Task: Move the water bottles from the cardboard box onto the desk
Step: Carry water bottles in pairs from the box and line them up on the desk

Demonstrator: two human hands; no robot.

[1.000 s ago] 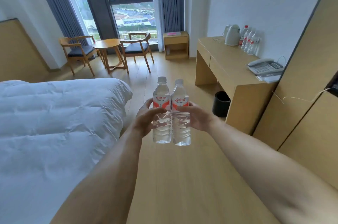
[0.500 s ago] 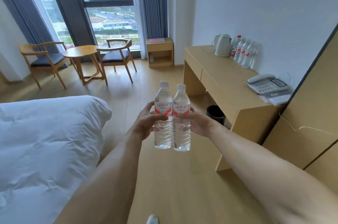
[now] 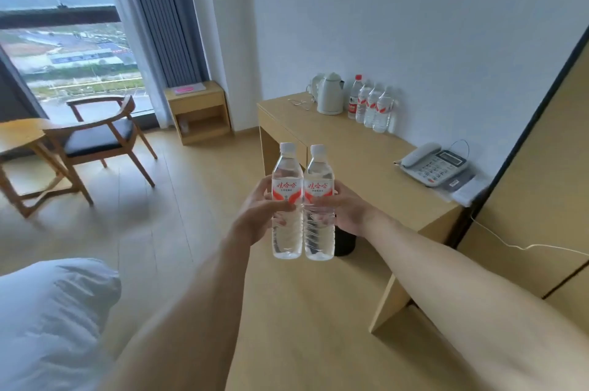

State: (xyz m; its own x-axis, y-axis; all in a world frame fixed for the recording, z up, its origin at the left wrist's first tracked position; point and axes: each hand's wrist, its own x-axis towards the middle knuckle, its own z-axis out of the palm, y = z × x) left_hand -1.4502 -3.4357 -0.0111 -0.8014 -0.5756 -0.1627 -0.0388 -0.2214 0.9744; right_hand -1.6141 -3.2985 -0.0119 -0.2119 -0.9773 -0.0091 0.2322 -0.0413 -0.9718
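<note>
Two clear water bottles with white caps and red-and-white labels stand upright side by side in front of me. My left hand (image 3: 256, 218) grips the left bottle (image 3: 287, 232) around its middle, and my right hand (image 3: 349, 213) grips the right bottle (image 3: 319, 234). The pair hangs in the air over the floor, just in front of the near left side of the wooden desk (image 3: 353, 148). Several more bottles (image 3: 371, 105) stand in a row at the back of the desk against the wall. No cardboard box is in view.
On the desk are a white kettle (image 3: 330, 94) beside the bottle row and a telephone (image 3: 433, 164) on papers at the near end. A black bin (image 3: 345, 244) sits under the desk. A bed (image 3: 47, 320) lies at lower left, a chair (image 3: 102, 135) and a small shelf (image 3: 197, 111) by the window.
I have walked closer to the desk and turned right; the desk now looms larger and the bed has slid to the lower left. Both hands keep their hold on the bottles.
</note>
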